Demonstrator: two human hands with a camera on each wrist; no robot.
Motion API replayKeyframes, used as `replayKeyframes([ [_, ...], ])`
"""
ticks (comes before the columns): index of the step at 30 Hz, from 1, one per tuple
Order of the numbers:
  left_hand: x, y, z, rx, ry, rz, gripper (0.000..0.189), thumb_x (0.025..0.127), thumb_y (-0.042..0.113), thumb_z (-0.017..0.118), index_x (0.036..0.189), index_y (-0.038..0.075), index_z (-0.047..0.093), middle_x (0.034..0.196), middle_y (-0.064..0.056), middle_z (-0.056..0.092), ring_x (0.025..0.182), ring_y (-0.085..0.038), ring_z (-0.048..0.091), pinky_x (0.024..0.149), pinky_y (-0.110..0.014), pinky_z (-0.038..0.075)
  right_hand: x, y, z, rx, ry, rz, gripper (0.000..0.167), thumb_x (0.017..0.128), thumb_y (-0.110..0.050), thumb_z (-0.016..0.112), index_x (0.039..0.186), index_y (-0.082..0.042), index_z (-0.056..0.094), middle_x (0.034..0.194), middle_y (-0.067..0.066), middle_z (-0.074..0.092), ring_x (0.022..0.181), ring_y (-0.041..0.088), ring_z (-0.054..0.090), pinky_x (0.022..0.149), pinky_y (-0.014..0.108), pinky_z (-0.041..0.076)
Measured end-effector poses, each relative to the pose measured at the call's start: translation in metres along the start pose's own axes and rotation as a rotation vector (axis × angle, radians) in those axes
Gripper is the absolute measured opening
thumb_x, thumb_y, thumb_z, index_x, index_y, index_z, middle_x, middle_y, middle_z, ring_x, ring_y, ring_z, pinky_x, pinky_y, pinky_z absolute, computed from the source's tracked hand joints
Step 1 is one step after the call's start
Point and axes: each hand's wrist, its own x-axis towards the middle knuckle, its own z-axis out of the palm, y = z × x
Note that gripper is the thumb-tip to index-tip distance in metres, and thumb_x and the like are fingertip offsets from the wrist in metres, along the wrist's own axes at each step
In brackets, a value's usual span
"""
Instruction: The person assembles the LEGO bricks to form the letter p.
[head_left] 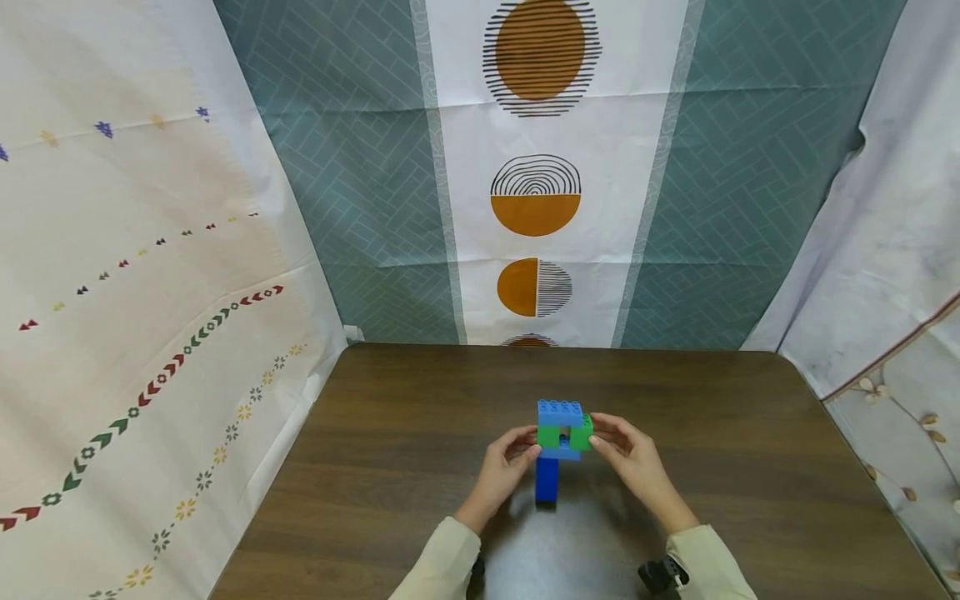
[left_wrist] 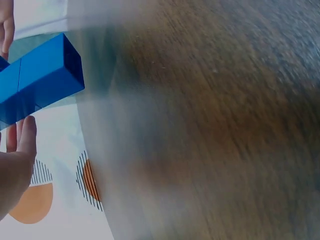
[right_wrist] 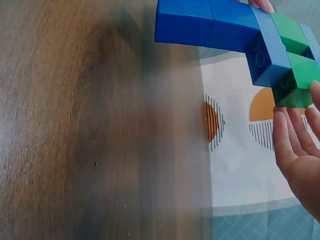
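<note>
Both hands hold a structure of toy building bricks in front of the person. A light blue brick (head_left: 560, 414) tops it, over a left green brick (head_left: 547, 437) and a right green brick (head_left: 581, 436) with a gap between them. Below these lies another light blue brick (head_left: 570, 455), and dark blue bricks (head_left: 547, 479) form a column underneath. My left hand (head_left: 504, 468) grips the structure's left side by the green brick. Thumb and fingers of my right hand (head_left: 636, 462) pinch the right green brick. In the right wrist view, the dark blue bricks (right_wrist: 205, 22) show their lower end.
The brown wooden table (head_left: 420, 400) spreads under the hands. Behind it hangs a teal and white curtain (head_left: 360, 208) with orange circles. Patterned white cloths hang at the left (head_left: 150, 250) and right. A black strap device (head_left: 663, 575) sits at the right wrist.
</note>
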Motion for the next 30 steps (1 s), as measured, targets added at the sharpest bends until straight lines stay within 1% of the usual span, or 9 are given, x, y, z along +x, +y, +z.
replayKeyframes([
  [5,0.000,0.002,0.000,-0.006,0.029,-0.021,0.033,0.095,0.009,0.062,0.126,-0.002,0.060,0.114,-0.019,0.064,0.105,-0.028,0.061,0.087,-0.021,0.051,0.004,-0.002,0.006,0.018,0.032,0.023,0.035,0.093,-0.013,0.065,0.125,0.001,0.059,0.120,0.020,0.062,0.102,0.013,0.062,0.082,0.017,0.052],
  [11,0.001,0.005,0.000,0.011,0.067,-0.025,0.034,0.095,0.007,0.061,0.127,-0.003,0.060,0.111,-0.020,0.065,0.101,-0.027,0.062,0.083,-0.020,0.053,0.009,0.000,0.011,0.009,0.043,0.059,0.035,0.092,-0.012,0.066,0.124,0.001,0.060,0.119,0.021,0.062,0.101,0.015,0.062,0.081,0.015,0.051],
  [15,0.002,0.007,0.001,0.015,0.096,-0.041,0.033,0.095,0.007,0.060,0.126,-0.004,0.060,0.108,-0.021,0.066,0.097,-0.025,0.063,0.080,-0.023,0.055,0.012,0.004,0.015,-0.003,0.034,0.068,0.036,0.092,-0.010,0.066,0.125,0.003,0.059,0.118,0.022,0.062,0.103,0.027,0.063,0.082,0.015,0.051],
  [18,0.003,0.006,0.002,0.034,0.125,-0.042,0.032,0.095,0.006,0.059,0.124,-0.006,0.061,0.108,-0.022,0.067,0.096,-0.028,0.064,0.080,-0.025,0.056,0.015,0.006,0.016,0.002,0.022,0.069,0.037,0.091,-0.007,0.066,0.125,0.005,0.059,0.119,0.023,0.062,0.104,0.035,0.062,0.082,0.015,0.051],
  [20,0.003,0.005,0.002,0.049,0.137,-0.036,0.031,0.095,0.006,0.059,0.123,-0.007,0.061,0.109,-0.023,0.067,0.096,-0.031,0.064,0.081,-0.028,0.056,0.016,0.008,0.018,0.006,0.016,0.086,0.037,0.090,-0.005,0.066,0.125,0.005,0.058,0.119,0.024,0.061,0.105,0.037,0.061,0.081,0.015,0.051],
  [25,0.003,0.002,0.002,0.081,0.148,-0.050,0.031,0.095,0.006,0.060,0.122,-0.008,0.061,0.113,-0.024,0.066,0.098,-0.033,0.065,0.083,-0.032,0.056,0.017,0.011,0.021,0.004,0.006,0.147,0.038,0.090,-0.004,0.066,0.126,0.005,0.058,0.119,0.024,0.061,0.104,0.036,0.062,0.078,0.015,0.052],
  [27,0.003,0.001,0.003,0.095,0.154,-0.058,0.030,0.095,0.007,0.060,0.122,-0.007,0.062,0.114,-0.024,0.065,0.098,-0.032,0.065,0.083,-0.032,0.056,0.016,0.002,0.022,0.002,-0.004,0.167,0.038,0.090,-0.001,0.065,0.126,0.008,0.056,0.119,0.026,0.061,0.105,0.038,0.061,0.078,0.016,0.052],
  [28,0.004,-0.002,0.003,0.102,0.159,-0.058,0.030,0.094,0.006,0.060,0.121,-0.007,0.062,0.113,-0.024,0.066,0.098,-0.033,0.065,0.083,-0.034,0.056,0.016,0.003,0.023,0.005,-0.002,0.169,0.038,0.090,-0.001,0.065,0.126,0.008,0.056,0.118,0.027,0.061,0.105,0.038,0.061,0.078,0.016,0.052],
  [30,0.007,-0.014,0.003,0.119,0.174,-0.060,0.030,0.094,0.010,0.063,0.120,-0.004,0.065,0.112,-0.021,0.067,0.096,-0.029,0.066,0.081,-0.032,0.056,0.016,0.006,0.023,0.002,0.000,0.167,0.038,0.090,-0.001,0.065,0.126,0.008,0.056,0.117,0.027,0.062,0.105,0.038,0.061,0.078,0.017,0.052],
])
